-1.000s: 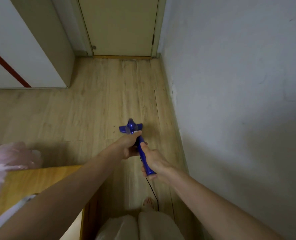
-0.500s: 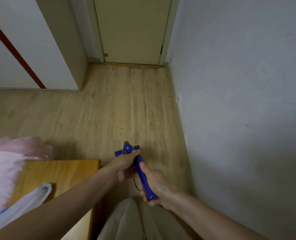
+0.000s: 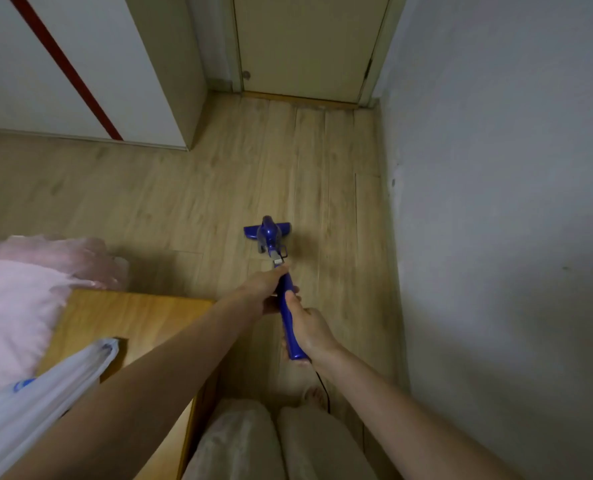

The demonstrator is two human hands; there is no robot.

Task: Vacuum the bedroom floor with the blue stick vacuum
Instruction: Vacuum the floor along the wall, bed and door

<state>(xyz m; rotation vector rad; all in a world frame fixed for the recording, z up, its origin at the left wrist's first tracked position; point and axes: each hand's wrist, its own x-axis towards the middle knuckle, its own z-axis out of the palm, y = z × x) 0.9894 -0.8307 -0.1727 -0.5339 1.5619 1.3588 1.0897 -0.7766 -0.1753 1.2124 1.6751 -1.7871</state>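
Both hands, the left hand (image 3: pixel 264 292) and right hand (image 3: pixel 310 332), grip the blue stick vacuum (image 3: pixel 281 282), whose head (image 3: pixel 268 232) now reaches farther forward along the wall-side floor (image 3: pixel 184 202), extending the cleaning stroke.

A home bedroom. Pale wood-plank flooring (image 3: pixel 184 202) runs to a closed cream door (image 3: pixel 305 43) at the far end, with a plain painted wall (image 3: pixel 496 168) on the right. On the left stand a white wardrobe (image 3: pixel 45 64) and a wooden bed frame (image 3: pixel 132 317) bearing a pink fluffy blanket (image 3: pixel 11 299).
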